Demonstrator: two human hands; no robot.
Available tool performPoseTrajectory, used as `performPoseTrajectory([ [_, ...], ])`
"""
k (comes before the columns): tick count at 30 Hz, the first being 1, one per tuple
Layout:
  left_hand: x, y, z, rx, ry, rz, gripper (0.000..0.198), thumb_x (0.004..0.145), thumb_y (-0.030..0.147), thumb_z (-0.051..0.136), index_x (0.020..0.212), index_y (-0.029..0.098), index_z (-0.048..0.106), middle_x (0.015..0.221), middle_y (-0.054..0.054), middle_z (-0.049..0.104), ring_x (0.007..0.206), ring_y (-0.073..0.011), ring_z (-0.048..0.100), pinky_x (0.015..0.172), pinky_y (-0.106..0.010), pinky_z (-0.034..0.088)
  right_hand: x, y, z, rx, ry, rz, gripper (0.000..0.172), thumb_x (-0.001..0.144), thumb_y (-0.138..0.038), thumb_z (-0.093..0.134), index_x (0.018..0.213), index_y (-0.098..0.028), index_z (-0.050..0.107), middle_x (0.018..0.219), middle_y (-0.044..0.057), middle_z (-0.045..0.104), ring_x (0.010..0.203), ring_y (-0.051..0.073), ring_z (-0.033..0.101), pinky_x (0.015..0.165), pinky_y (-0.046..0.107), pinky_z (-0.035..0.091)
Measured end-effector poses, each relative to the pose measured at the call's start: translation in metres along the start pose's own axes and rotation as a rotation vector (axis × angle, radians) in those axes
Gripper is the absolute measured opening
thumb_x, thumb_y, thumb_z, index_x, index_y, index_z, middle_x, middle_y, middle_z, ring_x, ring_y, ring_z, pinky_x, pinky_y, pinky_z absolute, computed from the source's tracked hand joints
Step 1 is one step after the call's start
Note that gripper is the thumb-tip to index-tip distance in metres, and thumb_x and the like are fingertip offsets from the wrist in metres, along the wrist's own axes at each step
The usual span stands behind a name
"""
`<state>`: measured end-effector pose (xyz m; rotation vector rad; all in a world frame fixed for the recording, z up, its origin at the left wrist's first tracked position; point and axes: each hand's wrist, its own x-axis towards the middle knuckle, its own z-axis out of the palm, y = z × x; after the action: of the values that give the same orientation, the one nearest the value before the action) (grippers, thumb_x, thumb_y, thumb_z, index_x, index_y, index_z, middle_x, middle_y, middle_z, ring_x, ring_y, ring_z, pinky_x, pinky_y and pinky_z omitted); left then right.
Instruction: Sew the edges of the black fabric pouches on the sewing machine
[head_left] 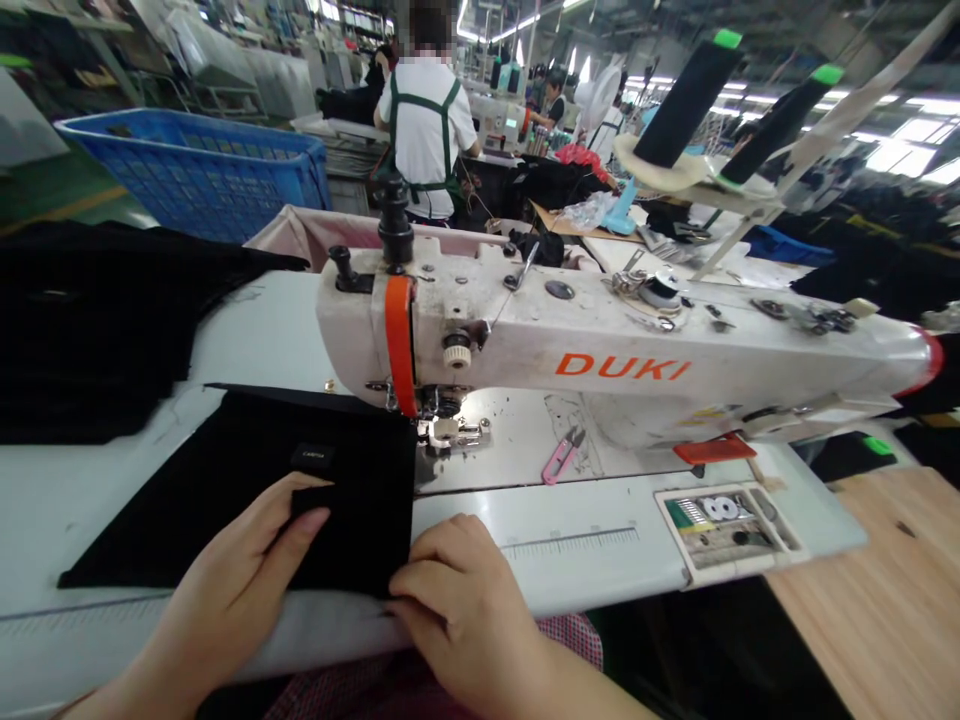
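A black fabric piece with a small dark label lies flat on the sewing table, its right edge reaching the presser foot of the sewing machine. Just below the label, my left hand pinches a fold of this fabric between thumb and fingers. At the fabric's lower right corner, my right hand has its fingers closed on the edge. The fingertips of the right hand partly hide that corner.
Pink thread snips lie on the machine bed. A parts tray is set into the table at right. Black garments are piled at left. Behind stand a blue basket and a person in a white shirt. Thread cones rise at upper right.
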<state>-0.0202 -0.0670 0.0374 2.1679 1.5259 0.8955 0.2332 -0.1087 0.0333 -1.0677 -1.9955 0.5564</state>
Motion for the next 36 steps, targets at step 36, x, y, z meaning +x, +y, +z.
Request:
performPoseTrajectory([
  [36,0.022,0.007,0.019,0.328,-0.233,0.686,0.058,0.098,0.005,0.049,0.15,0.024,0.063,0.146,-0.001,0.074,0.135,-0.0211,0.068,0.124,-0.036,0.052,0.017,0.026,-0.017,-0.187,-0.146,-0.3,0.036,0.119,-0.024,0.039,0.102,-0.018,0.07,0.1,0.004,0.077,0.09,0.019,0.066,0.082,0.034,0.053],
])
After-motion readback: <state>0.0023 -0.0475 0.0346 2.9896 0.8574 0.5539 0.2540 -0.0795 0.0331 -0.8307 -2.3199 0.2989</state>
